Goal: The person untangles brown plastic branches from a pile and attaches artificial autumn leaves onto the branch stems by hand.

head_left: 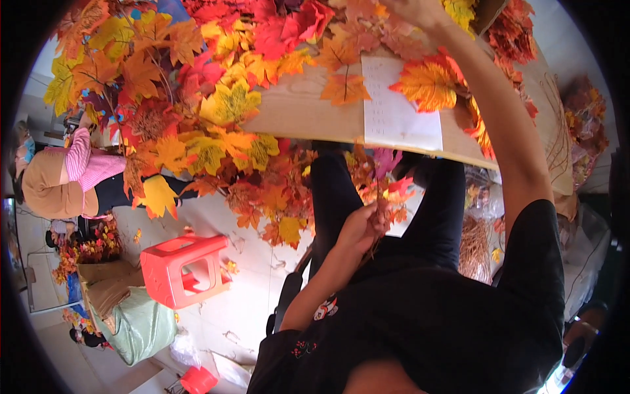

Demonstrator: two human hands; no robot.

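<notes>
My left hand (363,227) is closed around the thin stems of a small bunch of artificial autumn leaves (398,190), held above my lap just off the table's near edge. Pink, red and orange leaves stick up from it. My right arm stretches across the table, and my right hand (415,9) is among orange and dusty-pink artificial leaves (354,44) at the top of the view. Its fingers are partly cut off by the edge, so what they hold does not show. Below that forearm lies a large orange-yellow leaf (428,84).
A big heap of red, yellow and orange leaves (226,102) covers the left of the wooden table (295,111) and hangs over its edge. A white written sheet (400,115) lies before me. A red plastic stool (172,272) is at left; beyond it stands another person (56,177).
</notes>
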